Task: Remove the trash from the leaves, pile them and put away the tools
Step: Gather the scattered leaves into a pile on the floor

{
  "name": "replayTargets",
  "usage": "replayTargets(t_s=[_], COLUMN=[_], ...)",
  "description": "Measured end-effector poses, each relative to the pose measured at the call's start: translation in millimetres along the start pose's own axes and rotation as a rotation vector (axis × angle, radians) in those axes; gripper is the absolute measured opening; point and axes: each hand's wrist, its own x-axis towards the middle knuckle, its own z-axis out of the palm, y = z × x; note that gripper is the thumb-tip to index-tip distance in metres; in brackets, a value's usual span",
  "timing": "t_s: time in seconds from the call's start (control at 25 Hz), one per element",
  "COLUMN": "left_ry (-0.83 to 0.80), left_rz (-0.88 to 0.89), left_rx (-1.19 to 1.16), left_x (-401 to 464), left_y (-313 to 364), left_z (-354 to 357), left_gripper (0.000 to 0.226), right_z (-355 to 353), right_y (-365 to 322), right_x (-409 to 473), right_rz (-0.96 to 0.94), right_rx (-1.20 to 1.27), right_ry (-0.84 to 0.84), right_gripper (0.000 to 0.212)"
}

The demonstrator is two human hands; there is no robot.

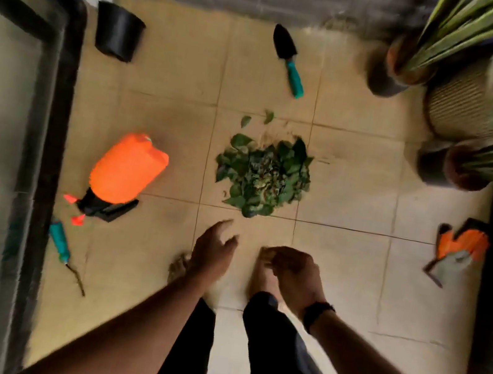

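A pile of green leaves (262,176) lies on the tiled floor in the middle of the view, with two loose leaves just beyond it. My left hand (214,251) hovers in front of the pile with fingers relaxed and spread, holding nothing. My right hand (292,274) hangs beside it with fingers loosely curled down; nothing shows in it. A trowel with a black blade and teal handle (288,60) lies at the far side. An orange pump sprayer (119,177) lies on its side at the left. A teal-handled hand tool (61,242) lies near the left door frame.
An empty black pot (119,31) stands at the far left by the glass door. Orange and grey gloves (457,253) lie at the right by a dark frame. Several potted plants (469,93) crowd the far right corner. My bare feet stand just below my hands.
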Motion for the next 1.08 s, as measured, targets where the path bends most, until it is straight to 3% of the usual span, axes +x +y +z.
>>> replayTargets(t_s=[0.12, 0.24, 0.32, 0.4, 0.48, 0.64, 0.72, 0.88, 0.96, 1.08], left_ry=[0.105, 0.184, 0.090, -0.113, -0.231, -0.240, -0.230, -0.258, -0.254, -0.243], left_rz=[0.171, 0.362, 0.421, 0.331, 0.252, 0.219, 0.202, 0.222, 0.258, 0.302], left_rx=[0.114, 0.378, 0.525, 0.819, 1.051, 1.116, 1.119, 1.065, 1.043, 1.005], left_x=[151.1, 266.5, 331.2, 374.0, 390.0, 394.8, 389.1, 379.4, 379.0, 382.9], left_y=[-27.1, -36.8, -20.0, 1.2, 11.3, 4.8, 9.5, 14.1, 7.5, 5.4], left_z=[23.4, 0.7, -30.9, -60.3, -67.9, -58.1, -60.8, -64.8, -67.5, -71.4], left_gripper=[0.057, 0.078, 0.107, 0.155, 0.181, 0.187, 0.187, 0.184, 0.185, 0.186], right_z=[17.5, 15.8, 11.3, 7.5, 0.4, 3.2, 13.5, 31.1, 39.0, 57.2], right_y=[28.2, 28.8, 23.0, 6.1, -10.7, -50.9, -63.0, -50.6, -48.9, -65.5], right_x=[116.8, 206.3, 265.1, 319.4, 368.2, 435.3, 442.1, 420.4, 423.5, 437.1], right_rz=[-0.188, -0.557, -0.729, -0.818, -0.814, -0.730, -0.769, -0.930, -1.037, -1.022], right_rx=[-0.249, -0.499, -0.571, -0.608, -0.691, -0.898, -0.992, -0.982, -0.945, -1.023], right_ry=[-0.104, -0.005, 0.038, 0.059, 0.059, 0.054, -0.014, -0.164, -0.096, -0.016], right_gripper=[0.020, 0.022, 0.026, 0.033, 0.045, 0.073, 0.071, 0.045, 0.047, 0.059])
